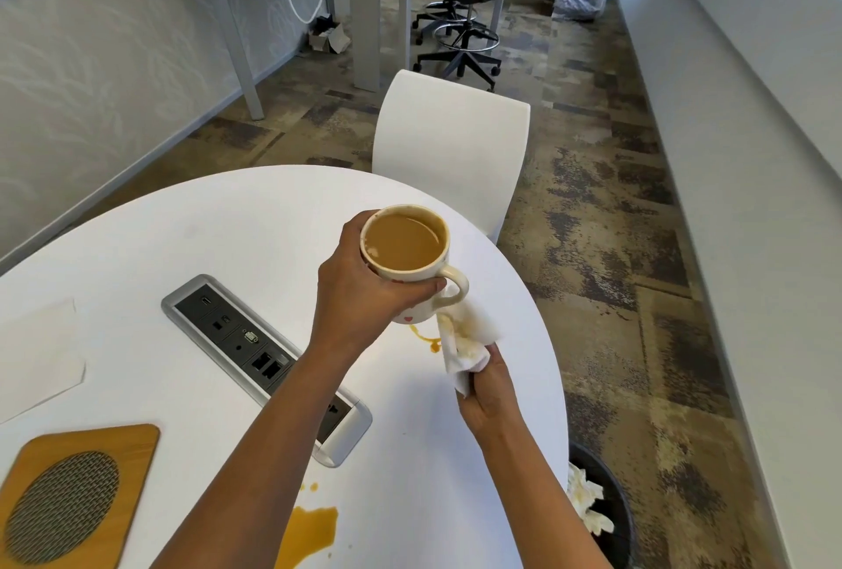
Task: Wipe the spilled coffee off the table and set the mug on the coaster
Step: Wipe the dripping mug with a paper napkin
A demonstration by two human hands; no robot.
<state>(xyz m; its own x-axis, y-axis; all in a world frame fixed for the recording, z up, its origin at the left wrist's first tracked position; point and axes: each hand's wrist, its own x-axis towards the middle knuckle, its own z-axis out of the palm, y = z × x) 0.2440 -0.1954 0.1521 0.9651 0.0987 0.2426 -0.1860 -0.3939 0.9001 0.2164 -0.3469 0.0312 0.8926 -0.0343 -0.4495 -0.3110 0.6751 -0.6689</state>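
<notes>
Brown ring point(421, 336) under my lifted mug point(405, 265): left hand point(364, 290) grips it, right hand point(487, 390) clutches tissue point(464, 340); next, wipe there.

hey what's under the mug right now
The left hand holds the mug lifted above the white table. Below it show a thin coffee ring and the stained paper towel in the right hand. The mug hides part of the ring.
</notes>
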